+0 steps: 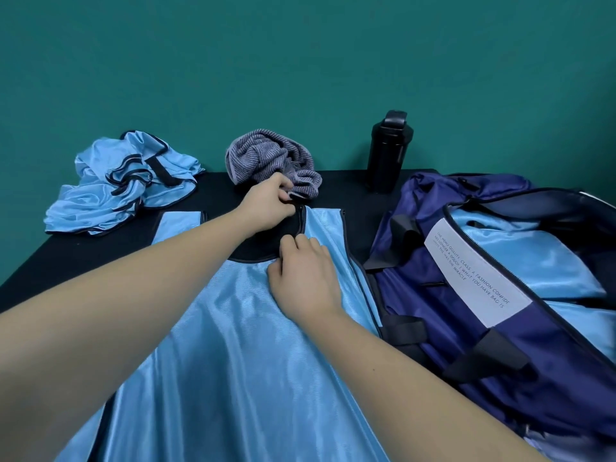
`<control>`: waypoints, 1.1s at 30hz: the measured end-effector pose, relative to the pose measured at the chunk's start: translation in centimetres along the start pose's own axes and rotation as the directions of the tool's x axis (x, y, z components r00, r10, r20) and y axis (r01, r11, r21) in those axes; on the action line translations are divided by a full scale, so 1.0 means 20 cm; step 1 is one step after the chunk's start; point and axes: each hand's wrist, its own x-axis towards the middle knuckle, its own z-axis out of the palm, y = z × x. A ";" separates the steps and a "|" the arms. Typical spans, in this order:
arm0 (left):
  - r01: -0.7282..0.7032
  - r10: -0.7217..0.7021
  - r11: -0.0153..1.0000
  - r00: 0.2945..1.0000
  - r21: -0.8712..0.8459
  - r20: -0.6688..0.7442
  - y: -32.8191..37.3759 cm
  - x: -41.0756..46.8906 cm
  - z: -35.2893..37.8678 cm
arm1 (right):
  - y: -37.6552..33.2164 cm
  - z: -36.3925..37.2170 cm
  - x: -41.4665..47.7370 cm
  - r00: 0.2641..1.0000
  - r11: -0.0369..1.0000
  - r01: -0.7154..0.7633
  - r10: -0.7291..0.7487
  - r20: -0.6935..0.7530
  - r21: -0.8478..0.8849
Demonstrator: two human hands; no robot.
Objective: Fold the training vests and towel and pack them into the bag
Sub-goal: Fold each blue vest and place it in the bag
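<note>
My left grip pinches the dark trim of the vest at the far end of its right shoulder strap. My right grip, fingers curled, pinches the same trim nearer me on the neckline. The vest lies spread flat on the bench, neck pointing away from me. Just beyond my left grip sits the crumpled towel. A heap of vests lies far left. On the right the bag gapes open with light blue cloth inside, and a black bottle stands behind it.
</note>
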 end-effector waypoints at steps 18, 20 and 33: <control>0.360 -0.309 0.915 0.916 0.182 -0.258 -0.47 -1.32 -0.71 | 0.05 -0.46 -0.04 0.978 0.983 -0.150 0.163 0.128 -0.106; 0.332 -0.289 0.928 0.928 0.171 -0.235 -0.40 -1.41 -0.70 | 0.08 -0.57 -0.14 0.951 0.969 -0.225 0.242 0.194 -0.106; 0.521 -0.511 0.783 0.850 0.339 -0.125 -0.19 -1.78 -0.63 | 0.09 -0.79 -0.83 0.845 0.878 -0.457 0.478 0.241 -0.142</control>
